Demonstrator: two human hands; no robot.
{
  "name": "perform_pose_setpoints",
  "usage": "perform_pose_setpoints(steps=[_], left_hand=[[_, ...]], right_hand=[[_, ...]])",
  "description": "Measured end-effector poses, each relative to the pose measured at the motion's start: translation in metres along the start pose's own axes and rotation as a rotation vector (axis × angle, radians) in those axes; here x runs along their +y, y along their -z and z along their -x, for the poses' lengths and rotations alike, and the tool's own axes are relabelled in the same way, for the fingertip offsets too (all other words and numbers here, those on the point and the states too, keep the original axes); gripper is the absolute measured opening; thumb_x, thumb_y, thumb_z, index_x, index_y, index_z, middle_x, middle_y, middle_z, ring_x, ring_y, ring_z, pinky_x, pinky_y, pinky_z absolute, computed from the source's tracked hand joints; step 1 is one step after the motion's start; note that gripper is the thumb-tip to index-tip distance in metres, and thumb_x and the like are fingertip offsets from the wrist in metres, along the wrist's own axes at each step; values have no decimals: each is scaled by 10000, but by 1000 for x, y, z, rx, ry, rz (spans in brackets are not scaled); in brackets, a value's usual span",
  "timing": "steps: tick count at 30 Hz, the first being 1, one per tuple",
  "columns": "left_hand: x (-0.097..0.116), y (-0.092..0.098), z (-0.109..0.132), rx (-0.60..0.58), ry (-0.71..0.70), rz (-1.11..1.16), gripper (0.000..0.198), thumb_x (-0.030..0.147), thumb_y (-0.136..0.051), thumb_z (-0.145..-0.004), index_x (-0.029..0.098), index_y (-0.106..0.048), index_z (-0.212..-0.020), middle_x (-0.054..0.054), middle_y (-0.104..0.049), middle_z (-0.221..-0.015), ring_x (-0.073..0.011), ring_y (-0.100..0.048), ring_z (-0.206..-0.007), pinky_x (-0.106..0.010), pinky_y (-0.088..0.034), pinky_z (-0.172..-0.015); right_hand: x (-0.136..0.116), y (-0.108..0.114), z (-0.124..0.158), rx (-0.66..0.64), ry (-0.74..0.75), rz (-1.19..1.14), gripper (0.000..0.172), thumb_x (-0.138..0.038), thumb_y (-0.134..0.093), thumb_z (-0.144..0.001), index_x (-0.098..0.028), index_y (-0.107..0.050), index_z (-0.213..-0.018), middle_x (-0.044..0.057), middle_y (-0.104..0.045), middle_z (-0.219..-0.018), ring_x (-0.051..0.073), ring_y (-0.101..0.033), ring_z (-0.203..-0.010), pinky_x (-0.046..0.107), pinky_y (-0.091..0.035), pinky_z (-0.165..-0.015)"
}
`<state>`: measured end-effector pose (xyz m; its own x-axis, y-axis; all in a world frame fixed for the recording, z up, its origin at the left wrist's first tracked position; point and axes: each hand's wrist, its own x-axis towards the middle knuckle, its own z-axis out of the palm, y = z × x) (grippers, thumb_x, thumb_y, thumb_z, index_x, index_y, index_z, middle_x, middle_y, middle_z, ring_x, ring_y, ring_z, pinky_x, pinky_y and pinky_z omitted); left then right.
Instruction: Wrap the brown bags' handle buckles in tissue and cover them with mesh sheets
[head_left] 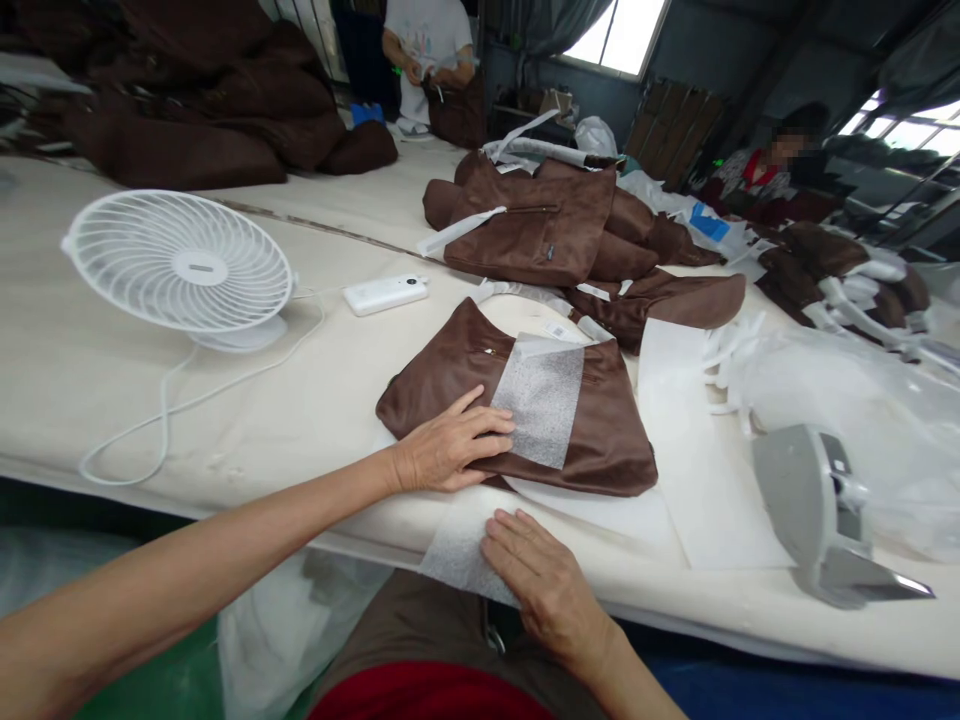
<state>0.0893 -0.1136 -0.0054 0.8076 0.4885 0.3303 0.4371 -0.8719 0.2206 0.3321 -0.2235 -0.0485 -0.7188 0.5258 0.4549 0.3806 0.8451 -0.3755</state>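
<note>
A brown bag point(607, 430) lies flat on the cream table point(90, 380) in front of me. A white foam sheet point(541, 398) is wrapped over its middle. My left hand point(450, 445) rests on the bag's near edge, fingers stretched out and pressing the sheet's left side. My right hand point(544, 580) lies flat, fingers spread, on the sheet's lower end point(457, 555) where it hangs over the table's front edge. Neither hand grips anything.
A white desk fan point(180, 265) with a cable and a white power bank point(385, 293) stand at the left. More brown bags point(540, 225) lie behind. A grey tool point(817, 510) and clear plastic bags point(847, 400) are at the right. Two people work at the back.
</note>
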Motion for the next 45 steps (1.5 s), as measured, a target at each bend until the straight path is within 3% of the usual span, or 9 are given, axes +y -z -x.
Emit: perform_pose_setpoints(steps=[7,13,17,21,25,29,32,41,45], left_hand=[[-3,6,1,-15,-35,78,367,384,-597,-925,191,-588,-1237,-148,-614,-1313,-298,-467,-1350,-618,-89,-1211],[-3,9,0,-21,-18,161,302,275,-456,-978,188,-613,-1220,-112,-651,-1223,-249,-479,-1330,-552,-79,-1232],[-10,12,1,-65,44,311,368,328,-346,-1011,207,-627,-1216,-91,-649,-1234,-235,-502,-1297,-528,-90,-1236],[-21,15,2,-86,89,492,565,525,-197,-1020,238,-624,-1254,-90,-639,-1262,-263,-524,-1277,-540,-108,-1233],[-24,15,-1,-106,107,447,582,672,-420,-936,236,-621,-1264,-97,-648,-1247,-284,-580,-1210,-576,-182,-1214],[-20,9,-8,8,198,361,263,429,-547,-969,247,-704,-1076,-43,-727,-1066,-216,-673,-1026,-524,-378,-1139],[-18,4,-12,104,256,354,212,349,-546,-973,230,-716,-928,-19,-742,-938,-194,-694,-918,-442,-510,-1022],[-10,-6,-12,243,391,189,186,379,-560,-960,223,-629,-887,-26,-702,-907,-208,-676,-890,-345,-571,-823],[-1,-5,-15,434,447,117,114,320,-574,-957,214,-592,-996,-64,-640,-1014,-227,-632,-959,-375,-542,-867]], right_hand=[[-10,40,-14,28,11,60,429,-58,-382,-950,-133,-553,-1336,137,-667,-1291,247,-531,-1316,480,-456,-1101],[3,67,-48,80,-74,147,269,-151,-419,-1013,-198,-668,-1103,81,-707,-1206,256,-558,-1220,493,-408,-1066],[25,65,-66,128,-322,15,211,-251,-489,-1014,-205,-687,-955,59,-717,-926,209,-607,-923,355,-483,-829],[44,53,-73,180,-562,-75,318,-340,-535,-997,-210,-618,-719,12,-610,-723,177,-561,-747,296,-438,-698],[50,44,-75,213,-666,-95,331,-329,-566,-981,-208,-567,-673,-9,-563,-688,161,-554,-710,272,-395,-648],[49,38,-78,211,-773,-20,279,-295,-643,-931,-207,-550,-683,-9,-583,-718,162,-566,-717,270,-384,-646],[48,36,-81,196,-865,66,244,-282,-703,-880,-208,-549,-706,0,-603,-742,176,-590,-734,277,-391,-659],[49,28,-88,131,-960,173,199,-326,-694,-893,-202,-586,-781,32,-663,-796,214,-642,-793,294,-399,-663],[49,29,-90,104,-976,180,198,-346,-686,-904,-193,-602,-809,41,-676,-822,217,-652,-808,294,-398,-667]])
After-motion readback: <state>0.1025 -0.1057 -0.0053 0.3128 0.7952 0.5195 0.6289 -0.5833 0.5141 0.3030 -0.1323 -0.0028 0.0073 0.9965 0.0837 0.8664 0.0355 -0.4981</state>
